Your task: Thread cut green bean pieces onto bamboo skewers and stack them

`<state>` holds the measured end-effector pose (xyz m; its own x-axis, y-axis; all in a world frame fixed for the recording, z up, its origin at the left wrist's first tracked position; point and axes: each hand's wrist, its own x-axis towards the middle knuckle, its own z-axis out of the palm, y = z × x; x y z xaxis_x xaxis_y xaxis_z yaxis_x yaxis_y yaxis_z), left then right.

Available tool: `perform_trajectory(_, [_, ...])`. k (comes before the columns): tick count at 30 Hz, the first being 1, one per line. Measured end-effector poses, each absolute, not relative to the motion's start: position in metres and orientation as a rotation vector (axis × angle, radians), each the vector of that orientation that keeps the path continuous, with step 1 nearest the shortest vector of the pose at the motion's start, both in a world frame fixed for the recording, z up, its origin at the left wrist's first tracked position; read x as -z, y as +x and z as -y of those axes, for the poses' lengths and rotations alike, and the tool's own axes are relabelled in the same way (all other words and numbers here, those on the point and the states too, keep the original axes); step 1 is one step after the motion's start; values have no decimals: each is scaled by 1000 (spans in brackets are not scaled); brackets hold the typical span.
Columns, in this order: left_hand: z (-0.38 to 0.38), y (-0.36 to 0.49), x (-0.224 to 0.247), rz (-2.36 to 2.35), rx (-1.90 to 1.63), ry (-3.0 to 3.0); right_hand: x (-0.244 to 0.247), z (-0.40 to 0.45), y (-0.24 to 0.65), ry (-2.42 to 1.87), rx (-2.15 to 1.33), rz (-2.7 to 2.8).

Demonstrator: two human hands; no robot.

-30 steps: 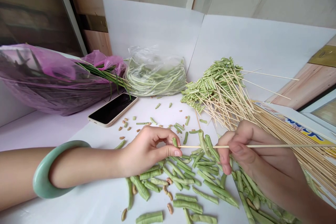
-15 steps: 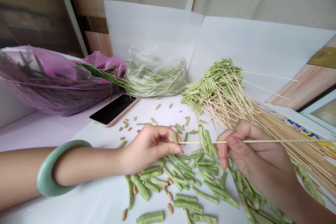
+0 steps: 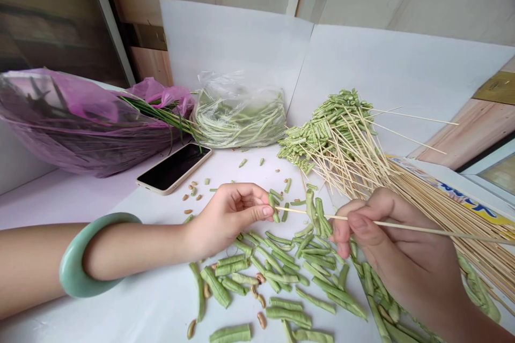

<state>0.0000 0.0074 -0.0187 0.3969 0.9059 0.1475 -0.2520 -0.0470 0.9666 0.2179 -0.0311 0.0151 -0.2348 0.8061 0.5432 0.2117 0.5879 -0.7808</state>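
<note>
My left hand [image 3: 235, 217], with a green bangle [image 3: 74, 257] on its wrist, pinches a short cut piece of green bean [image 3: 273, 207] between thumb and fingertips. A thin bamboo skewer [image 3: 414, 226] is gripped in my right hand [image 3: 396, 249], its left tip against that bean piece. Two bean pieces [image 3: 310, 206] are threaded crosswise on the skewer, just left of my right fingers. Below both hands lie many loose cut bean pieces [image 3: 285, 313] and a few brown beans [image 3: 261, 320] on the white surface.
Behind my right hand are a pile of filled bean skewers [image 3: 338, 118] and a bundle of bare skewers [image 3: 450, 214]. Toward the back sit a clear bag of long beans [image 3: 239, 120], a purple bag [image 3: 92, 123] and a phone [image 3: 175, 169].
The skewer has tilted, its right end now lower. My left fingers have shifted slightly, and the bean piece in them shows more fully at the skewer tip.
</note>
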Motion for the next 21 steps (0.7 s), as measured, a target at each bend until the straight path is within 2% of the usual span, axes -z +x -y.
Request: perform_trajectory(21, [-6,-2,19,-625,-956,1174,-5,38,220,-774,-595,1906])
